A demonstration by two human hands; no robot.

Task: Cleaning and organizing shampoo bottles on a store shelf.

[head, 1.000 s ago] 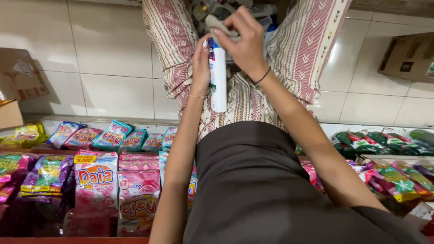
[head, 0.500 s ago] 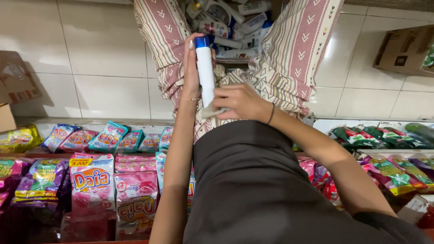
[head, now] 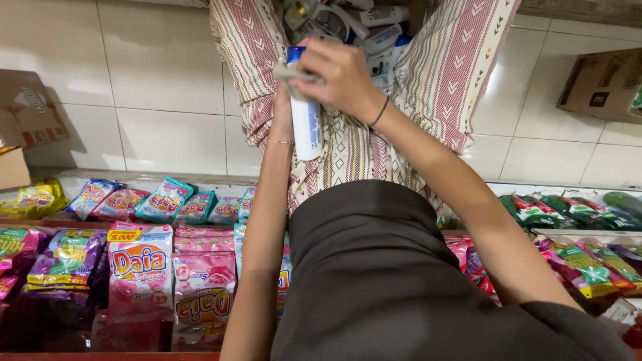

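A cream woven cloth with dusky red stripes and chevrons (head: 438,73) hangs spread over the white glazed tile wall (head: 160,100), forming a pouch at the top that cradles a jumble of white plastic bottles and tubes (head: 348,23). In front of that cloth, at its centre, stands a tall white plastic spray bottle with a blue cap (head: 305,117), its long axis upright, cap uppermost, smooth and cylindrical. Below the cloth, shelves carry rows of glossy soft sachets: pink and white detergent packets (head: 140,267) to its lower left, green ones (head: 555,210) to its lower right. A brown cardboard box (head: 602,83) sits to the right of the cloth. The left hand (head: 284,110) rises behind the bottle and grips its body, fingers mostly hidden. The right hand (head: 338,73) lies on the bottle's upper end, closed around a small grey rag (head: 289,72) pressed just under the cap. Both hands touch the bottle; the right is the more exposed.
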